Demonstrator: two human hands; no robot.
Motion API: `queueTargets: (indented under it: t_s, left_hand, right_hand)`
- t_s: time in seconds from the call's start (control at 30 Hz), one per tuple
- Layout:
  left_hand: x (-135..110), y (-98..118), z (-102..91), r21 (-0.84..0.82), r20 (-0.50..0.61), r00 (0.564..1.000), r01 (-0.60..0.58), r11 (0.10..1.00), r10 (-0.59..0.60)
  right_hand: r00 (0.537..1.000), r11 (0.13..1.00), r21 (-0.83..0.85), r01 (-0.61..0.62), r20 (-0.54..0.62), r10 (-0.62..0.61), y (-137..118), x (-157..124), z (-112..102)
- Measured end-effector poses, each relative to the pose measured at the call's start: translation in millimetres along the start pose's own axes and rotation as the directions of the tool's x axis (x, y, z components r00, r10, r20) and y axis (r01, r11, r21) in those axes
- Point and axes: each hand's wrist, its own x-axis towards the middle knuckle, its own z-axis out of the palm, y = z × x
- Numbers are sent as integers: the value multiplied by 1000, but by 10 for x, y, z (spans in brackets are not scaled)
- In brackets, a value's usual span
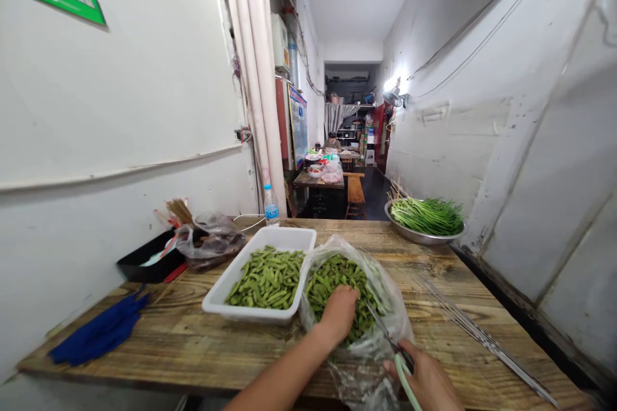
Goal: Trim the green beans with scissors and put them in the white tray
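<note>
My left hand [341, 311] reaches into a clear plastic bag [398, 311] of green edamame pods [332, 279]. Its fingers are curled down among the pods, and the fingertips are hidden. In my right hand [427, 376] is a pair of scissors [385, 331] with pale green handles, the blades pointing up and left over the bag's near right side. Left of the bag, partly touching it, stands a white plastic tub [219, 286] with many more edamame pods [270, 279] in it.
Metal skewers [486, 337] lie on the wooden table [193, 347] at right, below a steel bowl [424, 237] of green stalks. A blue cloth [101, 327], a black tray [139, 270], a dark-filled plastic bag [212, 244] and a water bottle [271, 209] sit left. A person [332, 141] is far back.
</note>
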Motion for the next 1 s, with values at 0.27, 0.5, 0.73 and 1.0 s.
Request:
queueTargets:
  t_s: [0.27,0.5,0.73,1.0]
  left_hand:
    - [595,-90,-282,211,-63,970,-217,953,235]
    - [1056,-27,-321,208,-120,970,-183,961,210]
    - [1191,-43,-154,202,-2,982,-182,962,187]
    - [1338,-44,-4,164,143,983,-136,977,113]
  right_hand:
    - [972,994,-5,-110,-209,107,112,211,-155]
    - [974,994,-8,-112,-199,109,-52,958,-271]
    - [971,978,108,-179,-141,193,-45,1566,-46]
    - [919,858,416,-303,-111,378,8,1888,100]
